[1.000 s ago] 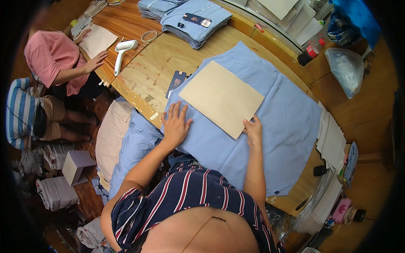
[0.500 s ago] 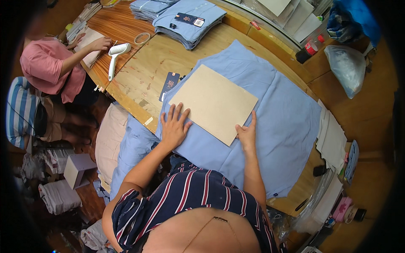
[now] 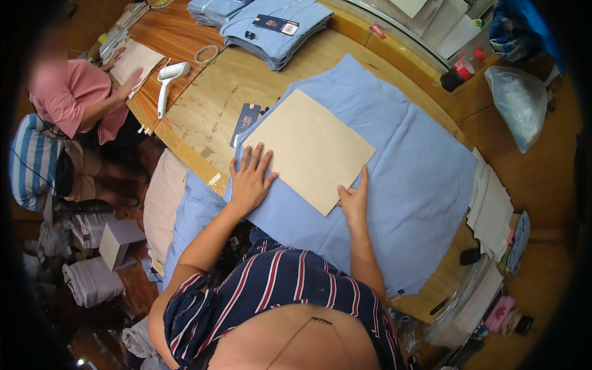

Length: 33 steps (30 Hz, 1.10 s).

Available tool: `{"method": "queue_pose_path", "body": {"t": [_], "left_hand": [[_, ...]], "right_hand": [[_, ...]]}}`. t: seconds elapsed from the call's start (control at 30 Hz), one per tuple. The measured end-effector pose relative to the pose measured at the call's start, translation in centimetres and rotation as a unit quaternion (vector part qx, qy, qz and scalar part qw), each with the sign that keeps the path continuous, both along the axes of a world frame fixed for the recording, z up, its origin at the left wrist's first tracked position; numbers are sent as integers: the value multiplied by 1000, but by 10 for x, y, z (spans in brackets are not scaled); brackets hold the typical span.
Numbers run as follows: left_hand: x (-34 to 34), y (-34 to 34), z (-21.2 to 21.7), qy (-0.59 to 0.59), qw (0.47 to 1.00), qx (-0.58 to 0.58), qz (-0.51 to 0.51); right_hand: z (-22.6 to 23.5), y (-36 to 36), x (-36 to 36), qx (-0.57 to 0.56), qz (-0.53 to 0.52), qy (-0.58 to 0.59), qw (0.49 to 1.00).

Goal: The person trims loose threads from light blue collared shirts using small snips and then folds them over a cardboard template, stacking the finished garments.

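Now, a beige board [image 3: 311, 151] on blue cloth [image 3: 419, 185]!

Left grip [image 3: 250, 186] spreads open on the cloth, fingertips at the board's edge. Right grip [image 3: 354, 202] has thumb and index near the closest corner; whether they pinch, I can't tell. The board lies flat just beyond both grips; past the left grip, a navy tag [image 3: 245, 124] rests on the bench [image 3: 213, 95].

Left fingers [image 3: 255, 158] spread, right forefinger [image 3: 364, 175] extended
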<state>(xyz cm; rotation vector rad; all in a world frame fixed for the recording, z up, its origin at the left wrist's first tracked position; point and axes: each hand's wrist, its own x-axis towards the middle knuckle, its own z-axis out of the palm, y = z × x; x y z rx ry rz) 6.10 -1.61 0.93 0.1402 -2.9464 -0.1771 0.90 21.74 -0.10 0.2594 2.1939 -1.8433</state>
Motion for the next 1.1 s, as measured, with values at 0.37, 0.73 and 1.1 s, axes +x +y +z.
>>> {"method": "queue_pose_path", "body": {"t": [0.37, 0.73, 1.1], "left_hand": [[-7, 6, 3, 6, 1000, -11, 11], [-249, 21, -8, 192, 972, 95, -98], [-398, 63, 29, -302, 928, 218, 16]], "right_hand": [[18, 14, -12, -39, 48, -65, 996], [25, 338, -162, 580, -228, 121, 773], [24, 344, -211, 747, -5, 51, 663]]}}
